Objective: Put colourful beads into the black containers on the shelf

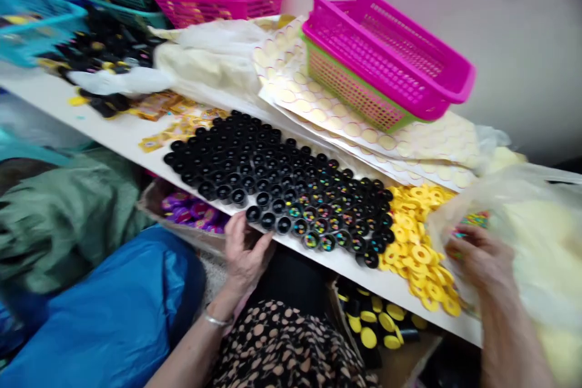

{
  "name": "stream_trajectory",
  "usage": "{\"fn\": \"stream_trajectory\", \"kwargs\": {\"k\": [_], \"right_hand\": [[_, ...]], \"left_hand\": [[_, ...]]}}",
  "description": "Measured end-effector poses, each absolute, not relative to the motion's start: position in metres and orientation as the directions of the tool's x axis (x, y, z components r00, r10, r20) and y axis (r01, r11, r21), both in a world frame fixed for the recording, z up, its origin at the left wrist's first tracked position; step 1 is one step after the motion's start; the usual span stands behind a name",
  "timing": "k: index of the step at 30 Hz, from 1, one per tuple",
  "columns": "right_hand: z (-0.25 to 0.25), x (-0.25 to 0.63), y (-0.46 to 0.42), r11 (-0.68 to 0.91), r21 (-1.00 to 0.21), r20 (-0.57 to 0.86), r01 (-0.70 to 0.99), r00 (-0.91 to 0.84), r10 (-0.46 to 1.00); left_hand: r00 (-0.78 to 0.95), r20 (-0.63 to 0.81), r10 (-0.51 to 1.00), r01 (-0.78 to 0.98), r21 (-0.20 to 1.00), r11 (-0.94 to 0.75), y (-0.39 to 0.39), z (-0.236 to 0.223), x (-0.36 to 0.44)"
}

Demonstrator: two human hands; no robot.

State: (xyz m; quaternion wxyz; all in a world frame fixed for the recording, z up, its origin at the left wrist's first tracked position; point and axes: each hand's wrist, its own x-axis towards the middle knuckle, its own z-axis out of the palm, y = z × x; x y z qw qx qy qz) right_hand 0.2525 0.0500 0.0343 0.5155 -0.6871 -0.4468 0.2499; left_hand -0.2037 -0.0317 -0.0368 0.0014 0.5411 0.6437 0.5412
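Note:
My left hand rests at the table's front edge, thumb and fingers apart, touching or very near the closest black cups; it holds nothing I can see. Many of these small round cups stand in close rows, and those toward the right have bright bits in the bottom. My right hand is at the mouth of a clear plastic bag, fingers curled and slightly blurred. Small coloured beads lie just beyond its knuckles, and a few show at its fingertips. Yellow rings lie heaped between the cups and this hand.
A pink basket sits in a green one on sheets of round stickers. Yellow packets and black parts lie left. Under the table are a box of yellow-capped pieces and a box of purple packets. A blue bag bulges at left.

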Motion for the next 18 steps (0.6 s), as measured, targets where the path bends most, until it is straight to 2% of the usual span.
{"fn": "stream_trajectory", "kwargs": {"k": [1,2,6,12,15,18], "right_hand": [[0.038,0.247,0.046,-0.134,-0.933,0.048,0.333,0.485,0.873],[0.041,0.242,0.043,-0.125,-0.942,0.053,0.311,0.506,0.861],[0.046,0.23,0.042,0.021,-0.949,0.176,0.316,0.471,0.864],[0.057,0.215,0.034,0.086,-0.955,0.224,0.286,0.496,0.839],[0.07,0.182,0.028,0.157,-0.964,0.238,0.214,0.441,0.865],[0.078,0.135,0.025,0.155,-0.977,0.196,0.149,0.324,0.925]], "left_hand": [[-0.41,0.593,0.693,0.705,0.688,-0.172,-0.03,-0.035,-0.204],[-0.413,0.6,0.685,0.709,0.684,-0.172,-0.028,-0.035,-0.205],[-0.443,0.555,0.705,0.685,0.716,-0.134,-0.017,-0.037,-0.207],[-0.414,0.562,0.716,0.698,0.701,-0.147,-0.014,-0.036,-0.208],[-0.4,0.565,0.722,0.709,0.69,-0.148,-0.018,-0.035,-0.206],[-0.41,0.543,0.733,0.67,0.725,-0.162,-0.022,-0.041,-0.205]]}}
